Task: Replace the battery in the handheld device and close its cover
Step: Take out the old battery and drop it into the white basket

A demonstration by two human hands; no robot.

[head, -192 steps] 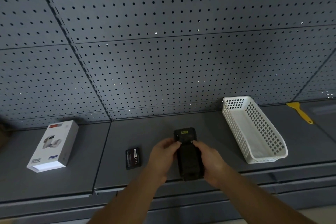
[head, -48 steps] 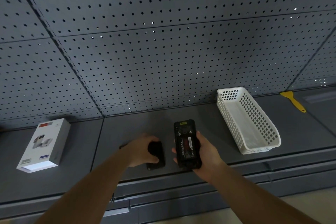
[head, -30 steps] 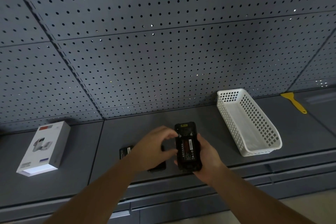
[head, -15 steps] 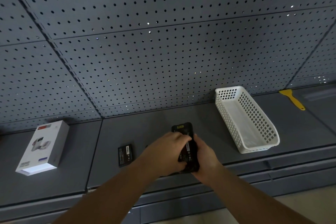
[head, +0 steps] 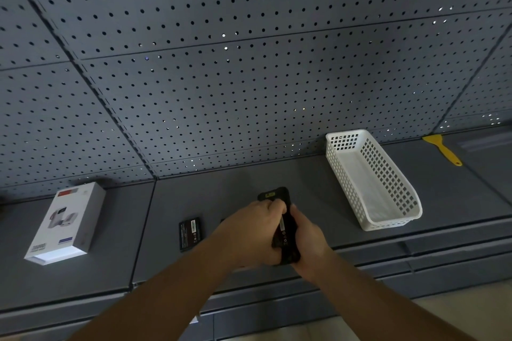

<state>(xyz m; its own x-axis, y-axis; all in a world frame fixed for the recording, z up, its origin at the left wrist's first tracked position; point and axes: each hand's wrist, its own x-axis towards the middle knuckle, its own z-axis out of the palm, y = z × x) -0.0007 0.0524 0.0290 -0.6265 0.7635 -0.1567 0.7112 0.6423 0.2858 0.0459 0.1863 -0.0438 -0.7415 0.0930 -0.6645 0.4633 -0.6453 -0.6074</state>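
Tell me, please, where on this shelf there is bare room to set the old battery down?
Bare shelf lies between the handheld device and the white basket, and between the white box and the loose battery. It is crowded around both hands, left hand and right hand.

Black handheld device (head: 279, 196) with a small yellow mark near its top end and a pale label strip along its open back. Black battery (head: 192, 233) on the shelf, printed with fine white text and a light label patch. Dark grey shelf (head: 304, 188); matching grey pegboard (head: 249, 77) dotted with regular rows of dark round holes. White basket (head: 388, 183) with a grid of square openings. Yellow scraper (head: 443, 148). White box (head: 66, 223) with a red patch on top, a grey product picture and a blue stripe.
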